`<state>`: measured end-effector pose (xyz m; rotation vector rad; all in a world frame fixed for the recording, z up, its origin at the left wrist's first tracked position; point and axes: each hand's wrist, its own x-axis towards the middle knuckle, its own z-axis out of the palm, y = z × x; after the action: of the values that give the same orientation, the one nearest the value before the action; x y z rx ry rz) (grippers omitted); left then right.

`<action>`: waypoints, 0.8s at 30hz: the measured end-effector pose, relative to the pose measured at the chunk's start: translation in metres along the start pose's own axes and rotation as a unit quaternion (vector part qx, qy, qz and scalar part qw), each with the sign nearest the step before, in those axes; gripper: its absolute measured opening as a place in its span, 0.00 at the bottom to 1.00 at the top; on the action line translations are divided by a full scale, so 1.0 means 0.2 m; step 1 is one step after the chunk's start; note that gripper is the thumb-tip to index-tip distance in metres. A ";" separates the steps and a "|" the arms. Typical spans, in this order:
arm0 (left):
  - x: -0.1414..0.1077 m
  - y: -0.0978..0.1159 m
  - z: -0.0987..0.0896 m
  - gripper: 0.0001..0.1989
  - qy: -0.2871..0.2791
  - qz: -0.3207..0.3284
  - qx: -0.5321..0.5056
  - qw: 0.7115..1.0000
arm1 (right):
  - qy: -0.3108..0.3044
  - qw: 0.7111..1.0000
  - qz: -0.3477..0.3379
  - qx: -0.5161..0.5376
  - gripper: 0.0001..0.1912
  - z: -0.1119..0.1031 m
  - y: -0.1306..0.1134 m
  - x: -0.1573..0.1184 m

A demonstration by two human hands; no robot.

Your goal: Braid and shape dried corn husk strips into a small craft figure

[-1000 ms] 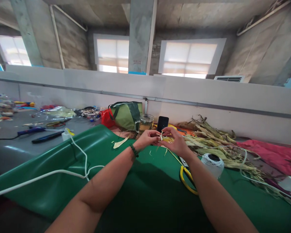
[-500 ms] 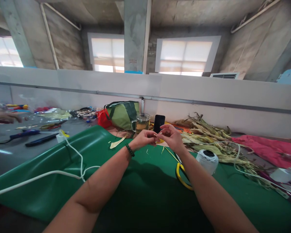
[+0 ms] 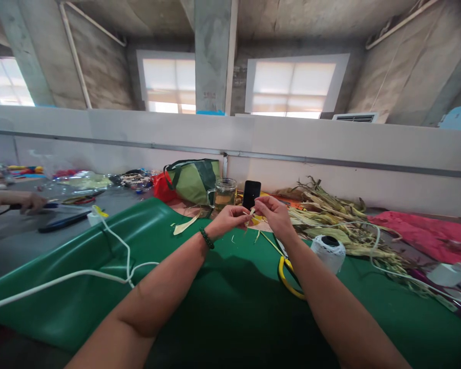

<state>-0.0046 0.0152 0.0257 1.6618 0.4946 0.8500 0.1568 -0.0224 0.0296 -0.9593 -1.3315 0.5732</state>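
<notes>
Over the middle of the green mat (image 3: 223, 297), my left hand (image 3: 227, 220) pinches a small pale strip of corn husk (image 3: 252, 211). Thumb and fingers of my right hand (image 3: 274, 212) are closed on the same strip from the other side. The lower part of the piece is partly hidden by my fingers. Below my right forearm lie yellow-handled scissors (image 3: 282, 271), their blades partly covered. A wider husk piece (image 3: 186, 224) rests on the mat to the left of my hands.
Behind my hands stand a phone (image 3: 251, 190), a glass mug (image 3: 227, 193) and a green bag (image 3: 194, 180). Dried corn husks (image 3: 326, 218) and a white thread spool (image 3: 329, 256) are at right. A white cable (image 3: 80, 274) crosses the mat. A co-worker's hand (image 3: 28, 201) is far left.
My right hand has turned and its fingers have closed in on the strip, which now shows more between my hands. The co-worker's hand has moved right and down onto a dark-handled tool.
</notes>
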 end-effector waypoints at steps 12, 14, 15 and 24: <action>-0.01 0.02 -0.02 0.22 -0.030 -0.032 -0.042 0.998 | -0.048 0.983 -0.085 -0.154 0.15 0.00 -0.05 -0.05; -0.01 0.02 -0.02 0.22 -0.028 -0.030 -0.034 0.999 | -0.037 0.980 -0.099 -0.168 0.14 0.01 -0.04 -0.06; -0.01 0.02 -0.02 0.22 -0.029 -0.031 -0.033 0.999 | -0.035 0.979 -0.100 -0.172 0.14 0.01 -0.04 -0.05; -0.03 0.04 -0.03 0.21 -0.085 -0.111 -0.051 0.989 | -0.043 0.992 -0.054 -0.108 0.20 -0.04 -0.01 0.00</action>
<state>-0.0128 0.0130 0.0325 1.5370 0.4992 0.5555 0.1634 -0.0252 0.0321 -1.0393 -1.5357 0.3956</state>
